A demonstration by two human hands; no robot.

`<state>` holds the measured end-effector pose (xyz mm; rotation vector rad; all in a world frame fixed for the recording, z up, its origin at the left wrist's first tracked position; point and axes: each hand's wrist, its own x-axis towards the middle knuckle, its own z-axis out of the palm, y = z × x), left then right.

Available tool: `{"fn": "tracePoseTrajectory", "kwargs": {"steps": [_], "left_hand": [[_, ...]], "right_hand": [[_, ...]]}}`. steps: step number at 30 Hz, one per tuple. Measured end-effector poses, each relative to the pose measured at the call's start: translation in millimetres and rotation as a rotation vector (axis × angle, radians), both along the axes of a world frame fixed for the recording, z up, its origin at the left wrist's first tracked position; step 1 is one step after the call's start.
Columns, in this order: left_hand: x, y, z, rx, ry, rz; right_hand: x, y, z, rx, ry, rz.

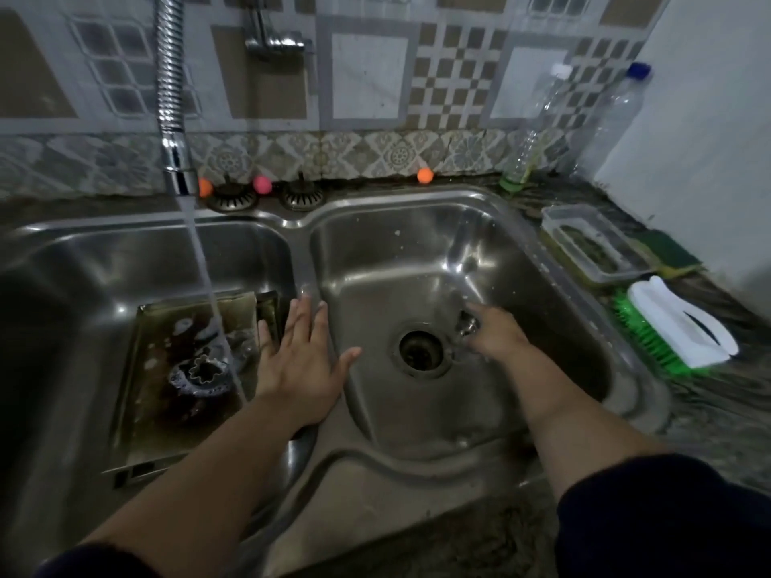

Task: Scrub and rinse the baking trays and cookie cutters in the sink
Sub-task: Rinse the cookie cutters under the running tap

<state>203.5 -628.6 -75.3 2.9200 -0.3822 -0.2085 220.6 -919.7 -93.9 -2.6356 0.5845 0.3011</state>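
In the left basin, at about nine o'clock from the divider, a baking tray (183, 381) is lying tilted against the basin wall, with a flower-shaped cookie cutter (205, 372) sitting in suds on its dark surface. Water (208, 285) from the flexible tap hose (172, 93) is falling onto the tray, just at twelve o'clock of the cutter. The left hand (302, 360) is hovering over the divider with fingers spread and straight, grasping nothing, its fingertips reaching the tray's three o'clock edge. In the right basin, the right hand (494, 333) is pinching a small metal piece (468, 324), probably another cutter, though blur is hiding its shape, at two o'clock of the open drain (420, 348). On the counter at three o'clock, a green-bristled scrub brush (676, 331), a clear plastic box (592, 241) and a green scouring pad (669, 252) are lying, with two bottles (600, 118) standing behind.

Risk, as a judgement: the drain is showing no strainer, so a small wet cutter slipping from the pinch could be dropping into it; the stream striking the tilted tray could be splashing outward
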Motion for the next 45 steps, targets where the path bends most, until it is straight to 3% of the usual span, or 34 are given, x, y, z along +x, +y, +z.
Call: {"fn": "tracePoseTrajectory", "kwargs": {"steps": [7, 11, 13, 16, 18, 21, 24, 29, 32, 34, 36, 38, 45], "left_hand": [[-5, 20, -2, -0.098, 0.036, -0.078], [-2, 71, -12, -0.123, 0.203, 0.064], [0, 102, -21, -0.071, 0.265, 0.107], [3, 144, -31, -0.166, 0.317, 0.213], [6, 163, -34, -0.246, 0.306, 0.251], [15, 177, -38, -0.306, 0.317, 0.266], [25, 179, -45, -0.350, 0.342, 0.209], [29, 175, -58, -0.308, 0.402, 0.159], [25, 170, -49, -0.411, 0.291, 0.221], [20, 163, -37, -0.630, 0.279, 0.255], [13, 155, -23, -0.874, 0.387, 0.273], [6, 150, -12, -1.020, 0.456, 0.271], [-15, 144, 0, -1.183, 0.405, 0.183]], "right_hand": [[-20, 118, 58, -0.020, -0.112, 0.275], [-37, 207, 71, -0.066, -0.207, 0.519], [-44, 247, 64, -0.093, -0.176, 0.641], [-43, 287, 38, -0.116, 0.007, 0.750], [-35, 305, 21, -0.030, 0.123, 0.705], [-16, 327, 4, 0.057, 0.146, 0.464], [1, 343, -9, 0.061, 0.085, 0.257], [6, 352, -26, 0.002, -0.077, 0.092], [-1, 350, -16, 0.312, -0.148, -0.107], [-6, 343, -3, 0.527, -0.148, -0.202], [-12, 333, 8, 0.682, -0.076, -0.200], [-19, 323, 16, 0.777, -0.044, -0.214], [-37, 297, 37, 1.010, 0.012, -0.195]]}}
